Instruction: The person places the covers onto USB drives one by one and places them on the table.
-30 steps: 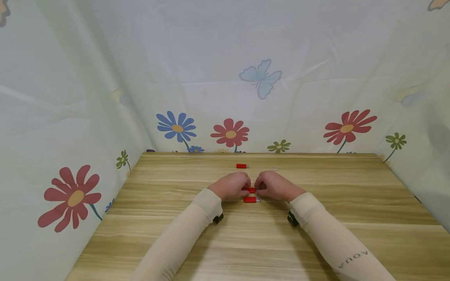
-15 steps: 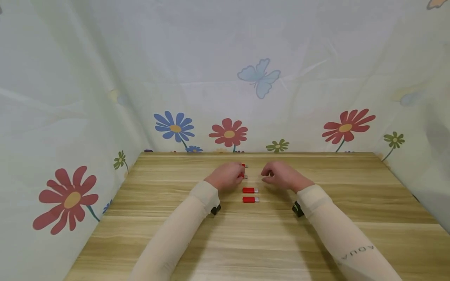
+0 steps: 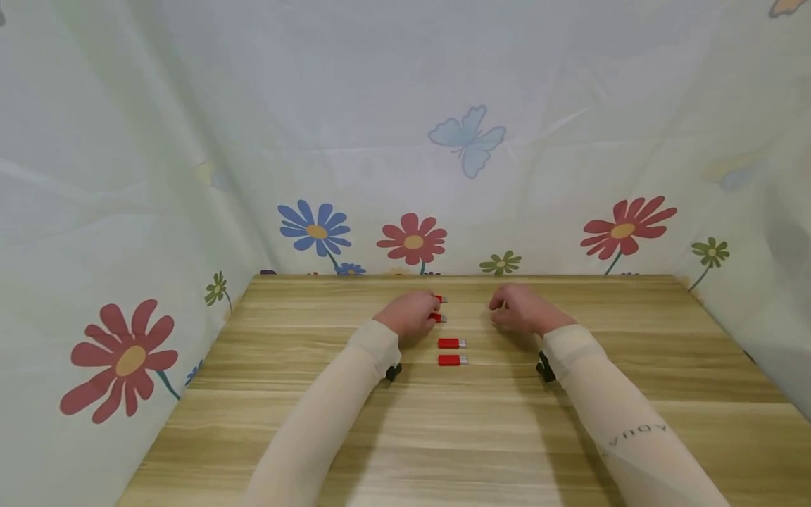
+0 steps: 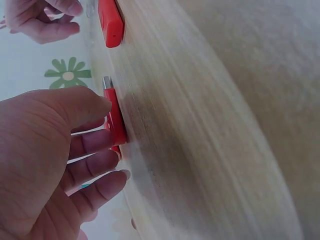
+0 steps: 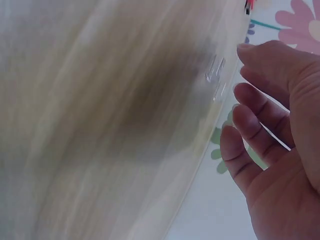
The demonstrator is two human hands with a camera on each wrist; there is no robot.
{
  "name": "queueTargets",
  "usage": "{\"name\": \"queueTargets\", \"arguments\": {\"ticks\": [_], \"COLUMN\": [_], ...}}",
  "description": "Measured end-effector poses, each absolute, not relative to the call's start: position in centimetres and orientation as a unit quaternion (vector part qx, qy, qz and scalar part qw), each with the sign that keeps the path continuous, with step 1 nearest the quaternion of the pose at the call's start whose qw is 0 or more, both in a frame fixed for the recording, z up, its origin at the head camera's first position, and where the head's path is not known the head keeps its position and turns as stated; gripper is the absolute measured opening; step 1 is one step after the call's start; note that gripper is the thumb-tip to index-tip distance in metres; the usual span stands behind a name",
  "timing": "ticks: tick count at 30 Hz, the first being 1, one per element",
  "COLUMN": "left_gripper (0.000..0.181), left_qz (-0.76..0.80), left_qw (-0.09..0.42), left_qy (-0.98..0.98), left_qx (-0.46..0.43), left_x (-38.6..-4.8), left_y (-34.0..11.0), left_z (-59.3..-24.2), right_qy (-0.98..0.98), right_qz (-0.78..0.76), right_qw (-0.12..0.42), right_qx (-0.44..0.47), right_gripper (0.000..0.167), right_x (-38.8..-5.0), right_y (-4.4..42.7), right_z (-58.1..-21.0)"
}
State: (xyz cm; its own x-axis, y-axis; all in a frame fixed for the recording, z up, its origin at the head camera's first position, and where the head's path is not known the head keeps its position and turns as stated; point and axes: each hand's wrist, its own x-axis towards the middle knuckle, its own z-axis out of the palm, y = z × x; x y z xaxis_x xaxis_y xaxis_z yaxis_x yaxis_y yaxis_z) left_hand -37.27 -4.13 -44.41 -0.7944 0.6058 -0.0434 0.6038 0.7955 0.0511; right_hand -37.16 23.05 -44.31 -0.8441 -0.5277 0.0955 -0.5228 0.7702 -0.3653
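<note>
My left hand [image 3: 410,314] is at a red USB flash drive [image 4: 115,117] with a bare metal plug, which lies flat on the wooden table. Its thumb and index finger meet the drive's sides; the other fingers are loosely bent. A second red drive [image 3: 441,300] lies just behind, partly covered by that hand. Closer to me are two more red drives, one [image 3: 448,343] behind the other [image 3: 449,360], with pale ends. My right hand [image 3: 522,310] hovers over the table with relaxed, bent fingers and nothing visible between them. Small clear plastic pieces [image 5: 215,72] lie close to its fingertips.
The wooden table [image 3: 317,436] runs back to a white curtain [image 3: 538,84] printed with flowers and a butterfly. Similar cloth hangs at both sides. A dark wrist device [image 3: 393,372] shows under the left cuff, another [image 3: 545,367] under the right.
Both hands have left the nearer drives, which now lie uncovered. The left hand moved back and left to a farther drive; the right hand moved back and right.
</note>
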Motion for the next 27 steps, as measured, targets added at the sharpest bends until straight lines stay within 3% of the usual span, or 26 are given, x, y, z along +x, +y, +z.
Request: {"name": "queueTargets", "arguments": {"ticks": [11, 27], "left_gripper": [0.015, 0.013], "left_qz": [0.000, 0.003], "left_qw": [0.037, 0.033], "left_qy": [0.952, 0.955], "left_qx": [0.304, 0.296], "left_x": [-37.8, -38.0], "left_y": [-3.8, -3.9], "left_z": [-45.0, -45.3], "right_qy": [0.945, 0.947], "right_qz": [-0.190, -0.186], "right_qw": [0.056, 0.061], "right_qx": [-0.262, -0.253], "right_gripper": [0.010, 0.002], "right_x": [-37.5, -37.9], "right_y": [23.5, 24.2], "right_z": [-44.1, -44.7]}}
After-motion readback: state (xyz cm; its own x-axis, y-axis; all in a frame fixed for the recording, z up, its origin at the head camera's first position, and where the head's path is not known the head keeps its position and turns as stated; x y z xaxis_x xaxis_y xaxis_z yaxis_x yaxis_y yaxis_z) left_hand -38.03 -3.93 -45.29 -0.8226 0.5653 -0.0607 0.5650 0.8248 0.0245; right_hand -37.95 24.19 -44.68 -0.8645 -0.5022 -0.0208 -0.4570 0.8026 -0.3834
